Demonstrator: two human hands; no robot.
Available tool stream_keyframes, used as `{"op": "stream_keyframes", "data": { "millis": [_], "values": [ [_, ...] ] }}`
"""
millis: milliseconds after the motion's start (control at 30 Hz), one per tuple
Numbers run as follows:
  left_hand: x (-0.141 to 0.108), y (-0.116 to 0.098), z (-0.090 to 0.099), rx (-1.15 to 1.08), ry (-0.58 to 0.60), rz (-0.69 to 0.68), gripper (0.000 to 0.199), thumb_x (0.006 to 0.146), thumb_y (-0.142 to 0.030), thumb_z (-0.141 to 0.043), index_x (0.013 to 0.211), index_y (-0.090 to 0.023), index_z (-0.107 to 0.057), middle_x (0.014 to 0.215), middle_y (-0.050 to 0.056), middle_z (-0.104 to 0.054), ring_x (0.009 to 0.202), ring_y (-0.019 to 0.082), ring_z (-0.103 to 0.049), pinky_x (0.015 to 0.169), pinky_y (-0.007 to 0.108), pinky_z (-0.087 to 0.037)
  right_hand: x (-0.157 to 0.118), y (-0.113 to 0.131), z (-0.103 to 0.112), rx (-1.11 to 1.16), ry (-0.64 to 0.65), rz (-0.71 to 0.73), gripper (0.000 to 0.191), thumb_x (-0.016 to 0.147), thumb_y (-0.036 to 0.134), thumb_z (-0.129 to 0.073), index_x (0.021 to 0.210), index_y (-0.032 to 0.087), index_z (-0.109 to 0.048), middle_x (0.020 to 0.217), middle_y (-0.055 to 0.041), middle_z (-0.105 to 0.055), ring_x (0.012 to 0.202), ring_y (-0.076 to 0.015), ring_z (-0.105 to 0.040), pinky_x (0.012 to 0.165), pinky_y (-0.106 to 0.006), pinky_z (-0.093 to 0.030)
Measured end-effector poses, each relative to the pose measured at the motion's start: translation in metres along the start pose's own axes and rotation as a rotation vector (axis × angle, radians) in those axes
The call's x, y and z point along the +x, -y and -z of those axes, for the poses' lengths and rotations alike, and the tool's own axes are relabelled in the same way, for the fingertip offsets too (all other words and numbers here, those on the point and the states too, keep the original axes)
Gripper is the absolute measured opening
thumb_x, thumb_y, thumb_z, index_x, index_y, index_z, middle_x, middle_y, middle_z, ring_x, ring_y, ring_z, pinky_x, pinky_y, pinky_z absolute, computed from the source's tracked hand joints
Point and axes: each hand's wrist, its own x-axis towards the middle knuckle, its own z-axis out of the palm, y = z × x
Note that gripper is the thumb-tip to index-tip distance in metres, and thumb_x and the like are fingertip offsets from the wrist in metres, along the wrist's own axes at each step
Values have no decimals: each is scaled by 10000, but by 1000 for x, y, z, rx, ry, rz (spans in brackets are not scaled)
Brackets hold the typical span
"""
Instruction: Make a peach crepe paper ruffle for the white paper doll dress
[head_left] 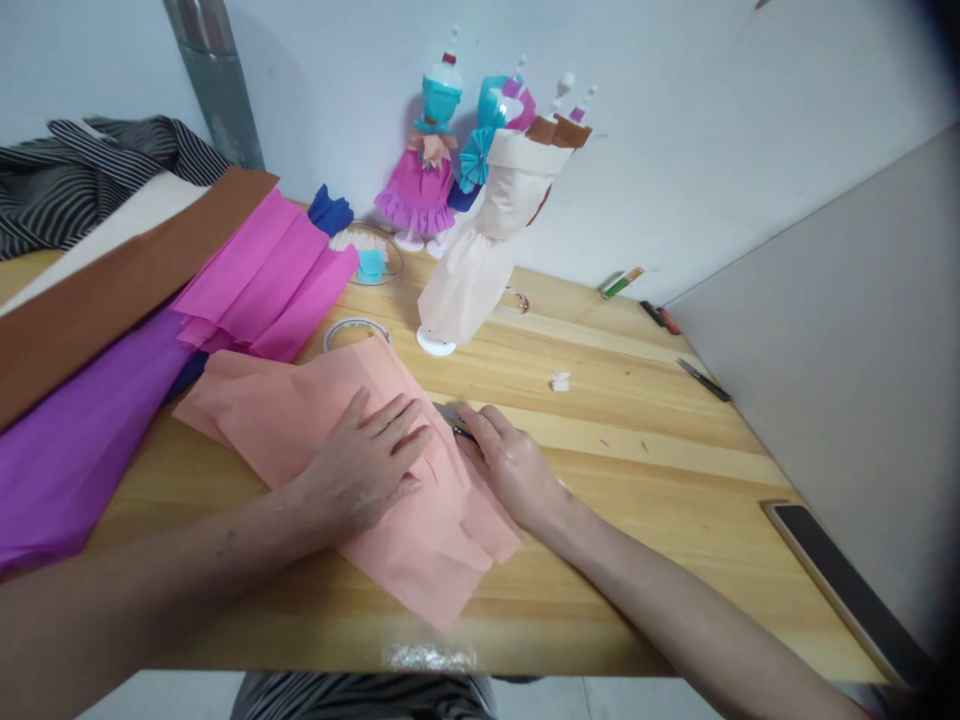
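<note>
Head view: at frame centre, the left hand (367, 462) is lying flat, fingers apart, on peach paper (427, 535) over the bench (675, 480); the right hand (517, 465) is clamping its grip on a blade (447, 412) at the paper's right edge. Keeping the paper taut should be helping straight cutting.

Left hand (365, 465) lies palm-down; right hand (519, 468) is curled.

Soft, even light washes the pale wall (690, 150) as I watch, faint shadows hang behind the dressed figures (420, 185), white glare flares at the front edge of the wooden table (630, 475), and blurry blackness swallows the view's right-hand corners.
</note>
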Motion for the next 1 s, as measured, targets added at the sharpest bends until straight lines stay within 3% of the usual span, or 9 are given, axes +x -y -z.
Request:
{"op": "stream_keyframes", "data": {
  "millis": [433,733,1000],
  "values": [
    [0,-2,3,-16,59,28,416,951,-316,-364,1321,-156,-470,1415,209,-444,1355,331,-331,1007,574,-236,10,-1,-6,-88,26,5,327,957,201,-377,1237,118,-524,887,-103,-619,667,-178,-632,582,-271,-529],
    [1,-2,1,2,47,38,425,949,-357,-370,1327,-190,-470,1396,184,-473,1354,315,-333,1011,546,-242,10,-4,-7,-46,44,-9,306,949,200,-399,1216,127,-533,903,-101,-619,714,-187,-646,612,-281,-538],
    [0,-3,3,20,74,33,432,960,-341,-332,1327,-155,-466,1393,220,-458,1353,333,-330,1000,575,-249,12,-5,-7,-29,91,-55,296,947,198,-414,1198,109,-545,942,-116,-627,765,-209,-657,657,-310,-550]
  ]
}}
